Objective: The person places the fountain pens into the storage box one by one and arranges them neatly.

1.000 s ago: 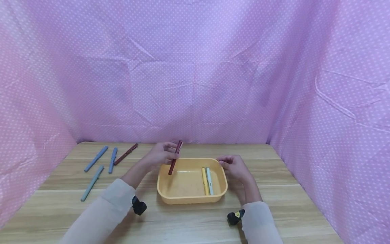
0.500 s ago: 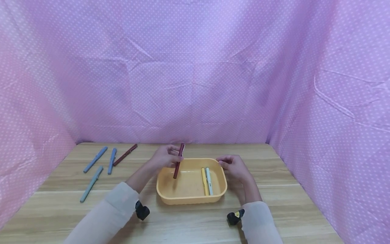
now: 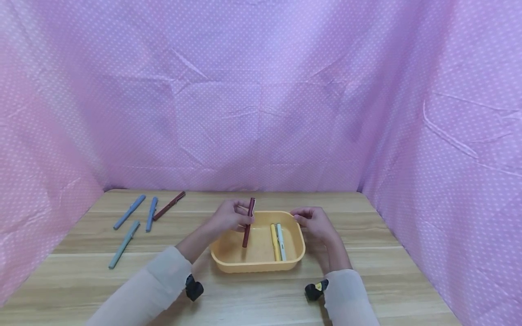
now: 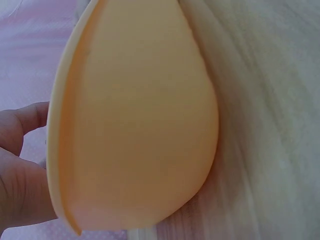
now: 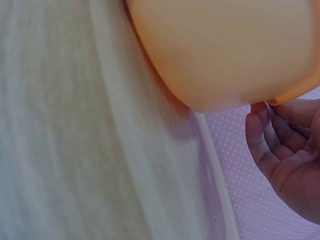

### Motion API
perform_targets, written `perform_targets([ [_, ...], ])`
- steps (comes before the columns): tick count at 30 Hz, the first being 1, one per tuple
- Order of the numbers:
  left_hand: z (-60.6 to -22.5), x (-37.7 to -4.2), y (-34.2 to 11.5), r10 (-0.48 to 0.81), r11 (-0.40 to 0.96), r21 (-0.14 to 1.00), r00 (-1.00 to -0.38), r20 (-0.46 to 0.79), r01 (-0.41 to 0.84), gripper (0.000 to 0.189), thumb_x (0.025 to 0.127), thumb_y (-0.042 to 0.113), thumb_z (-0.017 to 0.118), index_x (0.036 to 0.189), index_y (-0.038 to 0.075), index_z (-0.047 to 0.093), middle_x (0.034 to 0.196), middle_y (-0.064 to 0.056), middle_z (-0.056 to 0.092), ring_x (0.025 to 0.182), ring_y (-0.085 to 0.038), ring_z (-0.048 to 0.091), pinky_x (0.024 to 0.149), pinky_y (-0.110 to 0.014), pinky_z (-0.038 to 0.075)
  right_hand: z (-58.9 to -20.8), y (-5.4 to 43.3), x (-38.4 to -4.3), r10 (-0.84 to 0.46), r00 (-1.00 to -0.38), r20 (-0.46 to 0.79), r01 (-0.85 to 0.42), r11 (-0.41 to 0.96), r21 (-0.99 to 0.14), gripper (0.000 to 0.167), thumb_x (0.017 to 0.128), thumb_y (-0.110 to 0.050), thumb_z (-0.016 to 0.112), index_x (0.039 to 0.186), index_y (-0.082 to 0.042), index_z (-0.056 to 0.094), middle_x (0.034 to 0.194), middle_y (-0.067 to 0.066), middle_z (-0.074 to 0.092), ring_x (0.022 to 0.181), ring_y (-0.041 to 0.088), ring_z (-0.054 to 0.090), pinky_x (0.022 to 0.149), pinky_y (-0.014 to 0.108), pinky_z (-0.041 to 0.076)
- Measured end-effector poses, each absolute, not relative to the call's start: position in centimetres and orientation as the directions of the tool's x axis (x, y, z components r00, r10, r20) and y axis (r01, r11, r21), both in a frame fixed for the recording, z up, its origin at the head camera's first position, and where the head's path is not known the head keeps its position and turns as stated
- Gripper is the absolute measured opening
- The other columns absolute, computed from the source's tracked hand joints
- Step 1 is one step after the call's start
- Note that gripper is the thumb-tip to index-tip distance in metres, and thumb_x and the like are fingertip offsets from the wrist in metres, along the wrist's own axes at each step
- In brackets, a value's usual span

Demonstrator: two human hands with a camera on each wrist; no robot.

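My left hand [image 3: 230, 216] pinches a dark red pen [image 3: 247, 236] with a silver clip, near its middle. The pen slants steeply over the left half of a yellow plastic tray [image 3: 257, 268], its lower end inside the rim. Inside, a yellow pen [image 3: 274, 243] and a pale mint pen [image 3: 280, 242] lie side by side toward the right. At the tray's far right corner, my right hand [image 3: 317, 222] grips the rim; the right wrist view has these fingers [image 5: 256, 131] at the rim's edge. In the left wrist view the tray wall [image 4: 140, 120] hides the held pen.
To the left on the wooden table [image 3: 261, 303] lie a blue pen [image 3: 129, 212], a second blue pen [image 3: 151, 214], another dark red pen [image 3: 169, 206] touching it, and a grey-green pen [image 3: 124, 245]. Pink dotted cloth [image 3: 261, 113] hangs behind and at both sides.
My left hand has moved right and nearer with the dark red pen, from the tray's left back edge to over its inside. My right hand and the tray have stayed in place.
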State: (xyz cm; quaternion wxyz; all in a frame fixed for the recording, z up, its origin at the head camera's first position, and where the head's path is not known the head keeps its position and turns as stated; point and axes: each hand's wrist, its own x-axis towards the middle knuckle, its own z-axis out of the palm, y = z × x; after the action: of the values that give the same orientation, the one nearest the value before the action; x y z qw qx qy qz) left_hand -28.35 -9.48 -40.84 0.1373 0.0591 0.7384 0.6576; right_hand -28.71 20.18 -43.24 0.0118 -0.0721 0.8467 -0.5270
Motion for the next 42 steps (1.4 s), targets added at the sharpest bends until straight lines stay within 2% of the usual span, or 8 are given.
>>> perform_targets([
  [2,-41.0,-28.1,-9.2,0.275,0.144,0.986,-0.953,-0.125,-0.088,0.046,0.085,-0.005,0.077,0.127,-0.002,0.059,0.105,-0.018,0.067,0.085,-0.031,0.072,0.075,-0.04,0.064,-43.3,20.3,-28.7,-0.135,-0.989,0.062,-0.115,0.434,-0.893,0.02,0.1,-0.008,0.065,0.116,0.004,0.073,0.111,0.018,0.073,0.102,0.026,0.07,0.089,0.034,0.059],
  [7,-41.7,-27.7,-8.3,0.296,0.163,0.984,-0.947,-0.124,-0.078,0.046,0.084,-0.004,0.079,0.125,-0.003,0.058,0.104,-0.018,0.066,0.08,-0.027,0.071,0.073,-0.039,0.064,-43.5,20.4,-28.8,-0.135,-0.988,0.075,-0.127,0.432,-0.893,0.019,0.1,-0.008,0.065,0.114,0.002,0.074,0.108,0.014,0.075,0.099,0.022,0.07,0.089,0.035,0.059],
  [27,-43.4,-26.5,-6.2,0.335,0.199,0.977,-0.931,-0.145,-0.081,0.049,0.082,-0.004,0.081,0.124,-0.006,0.056,0.102,-0.017,0.063,0.077,-0.024,0.068,0.068,-0.038,0.064,-43.4,20.5,-28.7,-0.149,-0.987,0.055,-0.113,0.413,-0.904,0.02,0.1,-0.009,0.066,0.115,0.003,0.073,0.107,0.014,0.074,0.096,0.023,0.072,0.087,0.034,0.06],
  [36,-44.0,-26.1,-5.4,0.368,0.169,0.982,-0.919,-0.141,-0.083,0.047,0.08,-0.009,0.079,0.12,-0.009,0.055,0.094,-0.017,0.065,0.067,-0.023,0.07,0.062,-0.037,0.064,-43.3,20.4,-28.6,-0.142,-0.988,0.059,-0.112,0.399,-0.91,0.022,0.1,-0.009,0.066,0.117,0.005,0.072,0.11,0.018,0.073,0.098,0.027,0.072,0.089,0.038,0.06],
  [42,-44.4,-25.9,-5.2,0.357,0.187,0.97,-0.909,-0.215,-0.156,0.044,0.081,-0.006,0.079,0.118,-0.006,0.055,0.09,-0.015,0.068,0.064,-0.021,0.07,0.058,-0.034,0.063,-43.3,20.4,-28.7,-0.139,-0.989,0.048,-0.102,0.411,-0.906,0.02,0.1,-0.008,0.066,0.115,0.003,0.073,0.108,0.015,0.074,0.096,0.024,0.072,0.087,0.035,0.061],
])
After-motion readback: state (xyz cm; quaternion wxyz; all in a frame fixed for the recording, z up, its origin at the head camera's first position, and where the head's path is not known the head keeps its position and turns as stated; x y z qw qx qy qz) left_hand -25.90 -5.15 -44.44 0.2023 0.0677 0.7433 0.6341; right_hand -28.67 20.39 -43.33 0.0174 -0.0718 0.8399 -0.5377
